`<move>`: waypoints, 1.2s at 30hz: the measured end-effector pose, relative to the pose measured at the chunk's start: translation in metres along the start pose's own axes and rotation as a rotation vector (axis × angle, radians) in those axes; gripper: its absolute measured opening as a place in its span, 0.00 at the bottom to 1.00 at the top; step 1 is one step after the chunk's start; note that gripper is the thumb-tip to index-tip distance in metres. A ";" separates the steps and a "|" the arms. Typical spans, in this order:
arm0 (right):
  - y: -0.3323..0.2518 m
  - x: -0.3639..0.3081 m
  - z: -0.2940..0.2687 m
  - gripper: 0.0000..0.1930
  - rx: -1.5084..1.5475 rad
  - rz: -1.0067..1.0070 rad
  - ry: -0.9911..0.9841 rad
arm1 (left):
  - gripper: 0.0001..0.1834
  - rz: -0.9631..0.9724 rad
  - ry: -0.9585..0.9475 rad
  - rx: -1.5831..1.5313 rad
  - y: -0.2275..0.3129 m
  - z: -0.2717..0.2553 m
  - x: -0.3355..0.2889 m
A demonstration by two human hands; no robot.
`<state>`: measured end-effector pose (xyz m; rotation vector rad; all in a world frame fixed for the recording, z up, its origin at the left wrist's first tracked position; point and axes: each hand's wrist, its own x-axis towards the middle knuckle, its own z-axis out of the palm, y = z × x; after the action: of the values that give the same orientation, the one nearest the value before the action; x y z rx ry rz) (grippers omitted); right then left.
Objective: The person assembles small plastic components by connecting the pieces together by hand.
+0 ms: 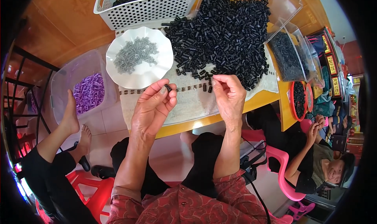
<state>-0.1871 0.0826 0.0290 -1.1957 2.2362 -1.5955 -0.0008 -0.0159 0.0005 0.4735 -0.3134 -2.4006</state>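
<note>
L hand [148, 111] pinches a small blk piece [168, 88], tilted, near the white dish [135, 81]. R hand [229, 98] is nearer the blk pile [227, 35], just ahead; grip narrow, can't tell if it holds anything.

No lettering or number can be read: three small yellow panels [331, 64], set one below another toward the right edge of the frame, bear sign-like dark marks, but these are too small and blurred to make out.
</note>
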 end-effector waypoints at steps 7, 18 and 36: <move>0.006 -0.001 0.001 0.06 -0.214 -0.047 -0.036 | 0.12 0.010 0.015 0.028 0.001 0.001 -0.002; 0.004 0.003 0.016 0.06 -0.437 -0.222 -0.009 | 0.12 -0.002 0.032 0.093 -0.002 -0.001 0.000; -0.001 0.004 0.032 0.07 -0.531 -0.031 -0.050 | 0.12 0.020 0.038 0.160 -0.007 0.000 0.001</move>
<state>-0.1719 0.0565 0.0173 -1.3636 2.7108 -0.9831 -0.0058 -0.0109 -0.0023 0.5850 -0.4939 -2.3549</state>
